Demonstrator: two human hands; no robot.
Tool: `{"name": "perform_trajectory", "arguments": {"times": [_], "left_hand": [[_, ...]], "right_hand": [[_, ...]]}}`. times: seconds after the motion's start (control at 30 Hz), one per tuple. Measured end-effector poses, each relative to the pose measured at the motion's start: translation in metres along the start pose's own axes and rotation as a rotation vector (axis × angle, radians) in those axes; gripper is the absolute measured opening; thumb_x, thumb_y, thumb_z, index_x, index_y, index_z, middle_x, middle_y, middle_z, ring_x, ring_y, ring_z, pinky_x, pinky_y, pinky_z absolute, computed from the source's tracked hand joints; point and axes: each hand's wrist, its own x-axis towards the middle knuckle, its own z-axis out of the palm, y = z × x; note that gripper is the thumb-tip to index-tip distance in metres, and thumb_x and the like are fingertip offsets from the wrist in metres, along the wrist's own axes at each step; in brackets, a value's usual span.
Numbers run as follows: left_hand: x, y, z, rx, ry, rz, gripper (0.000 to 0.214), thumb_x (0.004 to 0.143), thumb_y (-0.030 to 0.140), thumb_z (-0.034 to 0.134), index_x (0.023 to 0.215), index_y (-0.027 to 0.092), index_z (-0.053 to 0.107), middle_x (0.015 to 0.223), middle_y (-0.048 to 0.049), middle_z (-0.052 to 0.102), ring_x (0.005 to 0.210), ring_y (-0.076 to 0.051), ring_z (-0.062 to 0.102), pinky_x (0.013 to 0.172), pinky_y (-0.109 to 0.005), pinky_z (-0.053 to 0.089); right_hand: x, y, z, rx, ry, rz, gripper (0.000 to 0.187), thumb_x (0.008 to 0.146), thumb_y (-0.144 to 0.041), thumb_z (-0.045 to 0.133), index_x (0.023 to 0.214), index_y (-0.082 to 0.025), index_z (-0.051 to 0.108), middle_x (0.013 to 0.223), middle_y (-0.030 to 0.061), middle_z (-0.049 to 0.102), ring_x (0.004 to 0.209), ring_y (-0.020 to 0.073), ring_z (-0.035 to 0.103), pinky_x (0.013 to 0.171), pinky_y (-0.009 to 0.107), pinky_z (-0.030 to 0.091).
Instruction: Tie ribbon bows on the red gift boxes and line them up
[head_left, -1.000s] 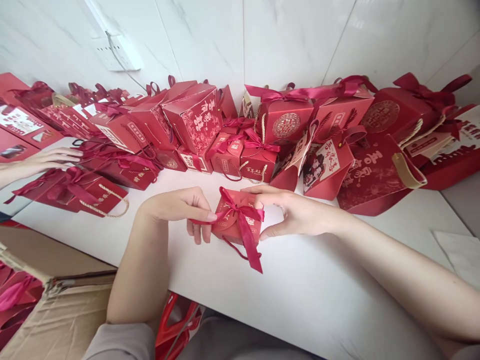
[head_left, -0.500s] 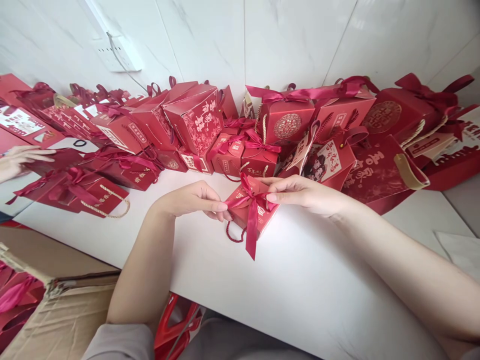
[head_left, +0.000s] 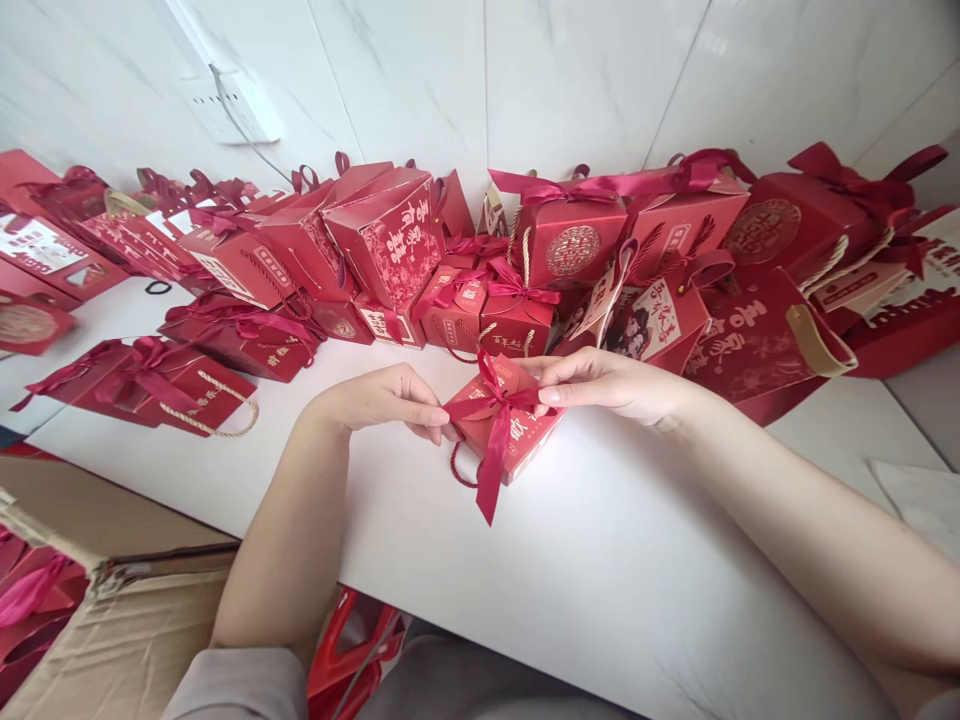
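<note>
small red paper gift box [head_left: 521, 440], tilted on the white table [head_left: 600, 580]. left hand [head_left: 379, 400] pinched shut on one loop of its dark red satin ribbon bow [head_left: 491, 410], right hand [head_left: 611, 385] pinched shut on the other. possible trouble: uneven pull, hence a lopsided or undone bow; box toppling off its edge. gold chinese characters on the box side, too tilted to read; round gold double-happiness emblem on the square red box [head_left: 572, 250] behind it.

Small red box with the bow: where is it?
The box is mid-table in the head view, its ribbon pinched by left hand and right hand, before the row of gift boxes.
</note>
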Motion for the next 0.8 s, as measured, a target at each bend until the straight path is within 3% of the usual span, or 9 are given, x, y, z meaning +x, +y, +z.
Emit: {"name": "perform_trajectory", "arguments": {"times": [0.37,0.57,0.73,0.8], "left_hand": [[0.004,-0.006,-0.004,0.019,-0.065,0.049,0.031,0.083,0.044,0.071,0.077,0.016,0.079,0.097,-0.0127,0.078,0.091,-0.022,0.072,0.08,-0.027,0.057],[0.004,-0.009,-0.005,0.061,-0.097,0.093,0.029,0.086,0.043,0.069,0.082,0.016,0.081,0.095,-0.0129,0.078,0.096,-0.023,0.071,0.083,-0.027,0.055],[0.0,-0.005,-0.003,0.063,-0.091,0.063,0.032,0.086,0.047,0.068,0.083,0.018,0.081,0.098,-0.0117,0.078,0.095,-0.024,0.072,0.082,-0.029,0.057],[-0.001,-0.003,-0.002,0.039,-0.062,0.047,0.032,0.087,0.048,0.066,0.084,0.019,0.081,0.095,-0.0099,0.079,0.091,-0.022,0.073,0.079,-0.027,0.058]], "right_hand": [[-0.001,0.004,-0.007,-0.06,-0.056,-0.017,0.03,0.085,-0.048,0.071,0.073,-0.021,0.076,0.146,0.005,0.054,0.141,0.0296,0.042,0.115,0.045,0.031],[-0.001,0.004,-0.004,-0.053,-0.002,-0.041,0.029,0.085,-0.047,0.072,0.071,-0.021,0.075,0.144,0.0056,0.056,0.144,0.0312,0.037,0.114,0.046,0.033],[-0.002,0.0,0.003,0.037,0.029,-0.058,0.03,0.09,-0.05,0.066,0.087,-0.023,0.078,0.145,0.0061,0.055,0.141,0.0308,0.041,0.117,0.048,0.029],[-0.002,0.0,0.005,0.038,0.03,-0.051,0.029,0.089,-0.048,0.068,0.08,-0.022,0.077,0.146,0.0056,0.054,0.141,0.0308,0.041,0.116,0.047,0.029]]}}
